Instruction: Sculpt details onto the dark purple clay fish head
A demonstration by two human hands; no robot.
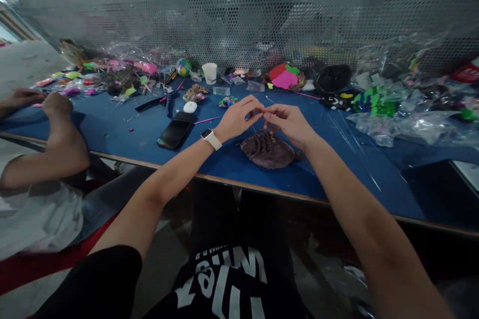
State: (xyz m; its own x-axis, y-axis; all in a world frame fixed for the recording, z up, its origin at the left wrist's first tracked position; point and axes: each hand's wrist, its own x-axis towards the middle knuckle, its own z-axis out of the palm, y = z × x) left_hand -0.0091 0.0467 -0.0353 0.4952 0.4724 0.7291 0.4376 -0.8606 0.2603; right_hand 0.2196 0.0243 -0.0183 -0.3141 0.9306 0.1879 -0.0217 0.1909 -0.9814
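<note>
A dark brown clay fish [268, 150] with raised scale-like pieces lies on the blue table [228, 162] in front of me. Just above its far side my two hands meet at the fingertips. My left hand [239, 118], with a white watch on its wrist, is closed in a pinch. My right hand [288, 122] pinches too, its thumb and forefinger touching the left fingertips. Whatever lies between the fingers is too small to make out. Behind the left hand sits a small multicoloured clay lump [227, 102].
A black phone [176, 130], a white case [190, 107] and a purple stick [206, 120] lie to the left. Clay pieces, a paper cup [209, 74] and plastic bags [407, 122] line the perforated metal panel. A co-worker's hands [56, 103] are at far left.
</note>
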